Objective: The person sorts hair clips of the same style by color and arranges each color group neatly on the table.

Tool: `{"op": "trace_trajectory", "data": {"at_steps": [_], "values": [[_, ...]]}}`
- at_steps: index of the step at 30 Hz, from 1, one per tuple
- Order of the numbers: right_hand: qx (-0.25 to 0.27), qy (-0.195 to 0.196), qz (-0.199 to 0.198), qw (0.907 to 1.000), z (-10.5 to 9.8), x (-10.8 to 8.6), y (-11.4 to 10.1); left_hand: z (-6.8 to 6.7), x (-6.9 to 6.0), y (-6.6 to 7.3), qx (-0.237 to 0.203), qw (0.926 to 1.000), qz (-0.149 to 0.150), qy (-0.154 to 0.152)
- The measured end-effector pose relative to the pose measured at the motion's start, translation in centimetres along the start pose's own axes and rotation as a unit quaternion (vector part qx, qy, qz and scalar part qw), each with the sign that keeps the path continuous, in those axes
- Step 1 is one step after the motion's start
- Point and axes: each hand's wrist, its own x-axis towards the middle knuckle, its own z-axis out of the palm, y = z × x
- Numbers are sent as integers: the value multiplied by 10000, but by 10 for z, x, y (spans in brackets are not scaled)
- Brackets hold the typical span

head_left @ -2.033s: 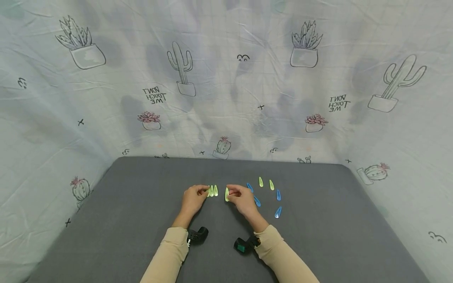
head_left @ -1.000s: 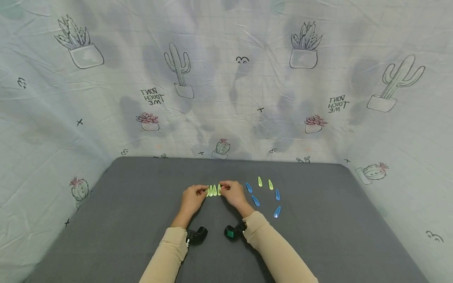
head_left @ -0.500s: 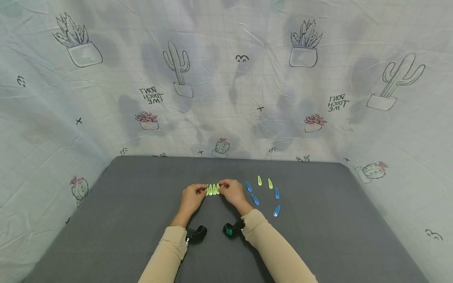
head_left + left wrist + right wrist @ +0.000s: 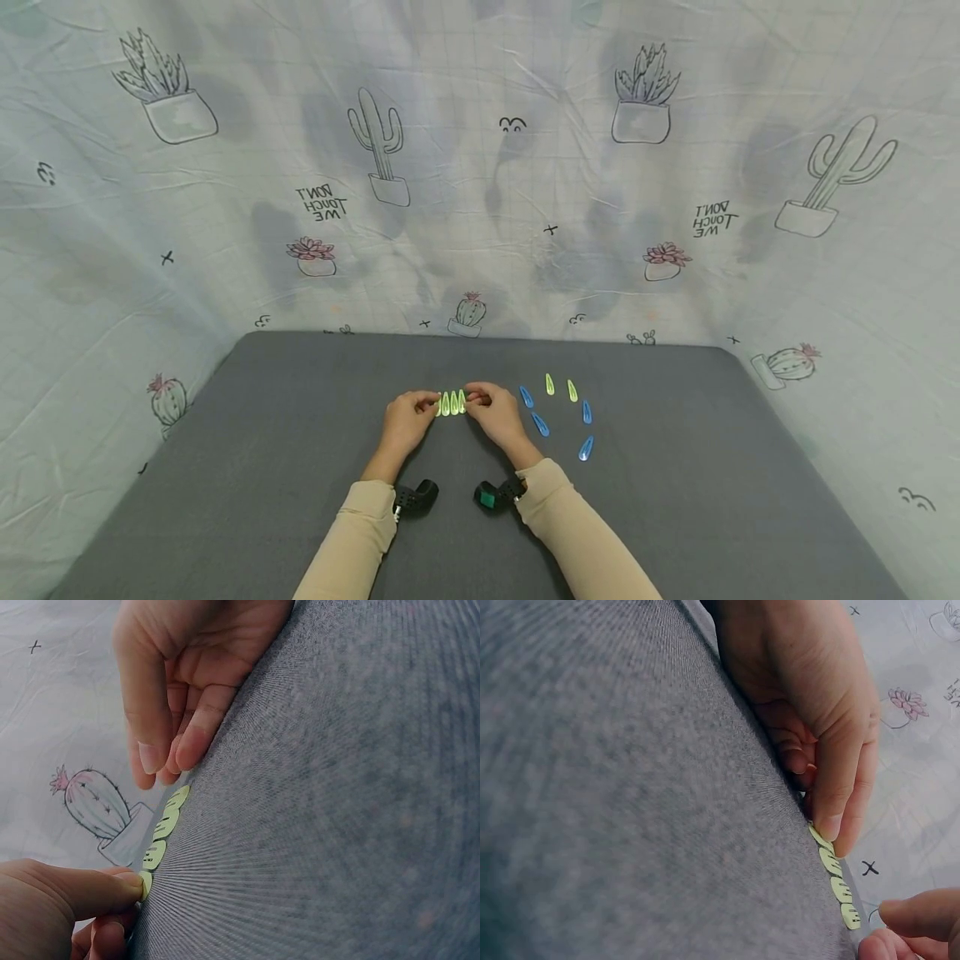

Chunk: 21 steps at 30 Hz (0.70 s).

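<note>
Several yellow-green snap hair clips (image 4: pixel 453 403) lie side by side in a short row on the grey table. My left hand (image 4: pixel 406 422) pinches the leftmost hair clip (image 4: pixel 146 886) between thumb and fingers, as the left wrist view shows. At the row's right end, my right hand (image 4: pixel 498 417) hovers beside the last hair clip (image 4: pixel 179 796). In the right wrist view its thumb and fingertips (image 4: pixel 891 910) stand apart from the row, with nothing held. Part of the leftmost clip is hidden under the left fingers.
To the right lie two more green hair clips (image 4: pixel 550 384) and several blue hair clips (image 4: pixel 587 448), spread loosely. The grey cloth-covered table (image 4: pixel 300 467) ends at a white curtain (image 4: pixel 480 167) printed with cacti. Each wrist carries a black camera.
The right hand brought a green hair clip leftward to the row's right end, set it against the others and let it go. The left hand has stayed at the left end.
</note>
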Motion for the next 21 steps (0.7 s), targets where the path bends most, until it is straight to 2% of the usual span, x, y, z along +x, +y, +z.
{"op": "trace_trajectory", "data": {"at_steps": [5,10,16,21], "values": [[232,-103,-196,9995,-1,-3,1,1,2,-1,137,9991,-355,-161],[438,-152,-348,9983,-1,-3,1,1,3,1,248,9989,-356,-167],[577,-268,-462,9969,-5,-6,-2,0,4,4,142,9989,-408,-178],[811,-474,-509,9943,-20,-15,-21,-1,4,6,94,9984,-492,-250]]}}
